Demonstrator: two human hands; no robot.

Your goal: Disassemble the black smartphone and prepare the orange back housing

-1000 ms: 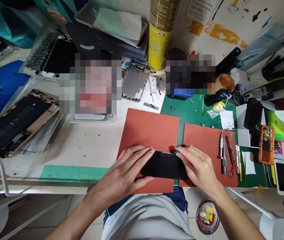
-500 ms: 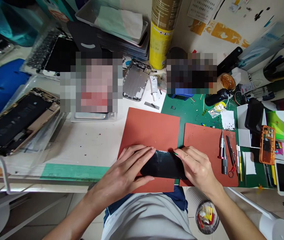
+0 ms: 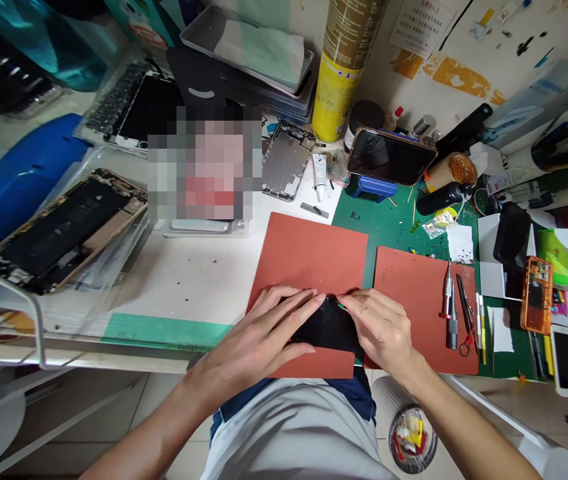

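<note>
A black phone-like slab (image 3: 325, 325) lies over the front part of a reddish-brown mat (image 3: 314, 250). My left hand (image 3: 267, 330) rests over its left end, with the fingers along the far edge and the thumb near the close edge, so it grips the slab. At the far edge, my right hand (image 3: 383, 327) pinches a small green-tipped piece (image 3: 341, 305); most of that piece is hidden by the fingers. The slab's right end lies beneath my right hand.
A second mat (image 3: 414, 287) bears a screwdriver (image 3: 449, 303) and tweezers (image 3: 463, 300). Behind stand a phone on a blue stand (image 3: 391, 157) and a yellow can (image 3: 337, 93). An opened phone (image 3: 71, 227) lies left. A bin (image 3: 413, 440) stands below the table edge.
My right hand has slid left along the slab's far edge, closer to my left fingertips. The view has shifted, so the background things appear farther right.
</note>
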